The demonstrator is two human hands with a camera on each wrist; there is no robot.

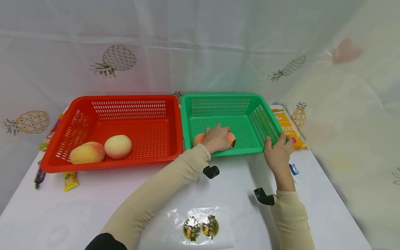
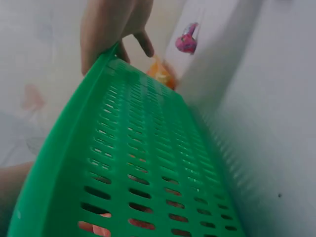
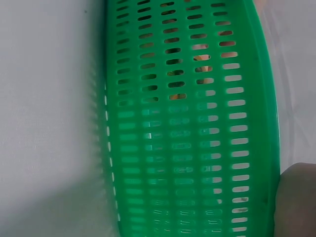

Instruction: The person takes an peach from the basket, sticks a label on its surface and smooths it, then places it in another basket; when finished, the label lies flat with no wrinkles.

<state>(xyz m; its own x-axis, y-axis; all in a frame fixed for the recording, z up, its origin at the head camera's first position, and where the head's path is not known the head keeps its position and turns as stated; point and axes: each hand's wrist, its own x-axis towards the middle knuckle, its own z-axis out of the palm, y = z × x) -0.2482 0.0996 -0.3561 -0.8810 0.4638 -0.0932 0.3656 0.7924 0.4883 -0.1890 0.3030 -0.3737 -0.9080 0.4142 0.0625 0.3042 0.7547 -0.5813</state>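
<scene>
Nearest on my feed: clear plastic bag with two round black-and-gold prints (image 1: 200, 225), flat on the white bench (image 1: 78, 215). It's on the person's side, so clear of the reach, I'd say.

Next out: small yellow snack packet (image 1: 71, 182) by the front of the red slotted plastic basket (image 1: 150, 139), small blue-and-white packet (image 1: 293, 169) beside the right forearm.

Right hand (image 1: 279, 152): fingers gripping the front right corner of the green slotted plastic basket (image 1: 240, 125), thumb set apart from the rest. Left wrist view agrees, with fingers hanging down past the rim. I read it as a brace; thin plastic would probably skate if nudged from inside.

Left hand (image 1: 217, 139): reaching over the front wall, down inside the green basket. Fingers curled over a pinkish-red speckled fruit (image 1: 231, 138), looks like index and thumb pinching its sides; undersides hidden from me. Fruit sits close to the front wall; can't tell if it's bearing on the basket floor. A yellow-red fruit (image 1: 198, 139) is just left of the hand, partly covered by it.

Red basket stands right beside the green one, probably to keep hops short. Inside, near its front wall: oval yellow-red fruit (image 1: 87, 152) and round pale peach (image 1: 118, 147), together.

Farther: yellow-orange bag (image 1: 292, 128) beyond the green basket's right wall, then the pineapple-print curtain (image 1: 203, 45).
</scene>
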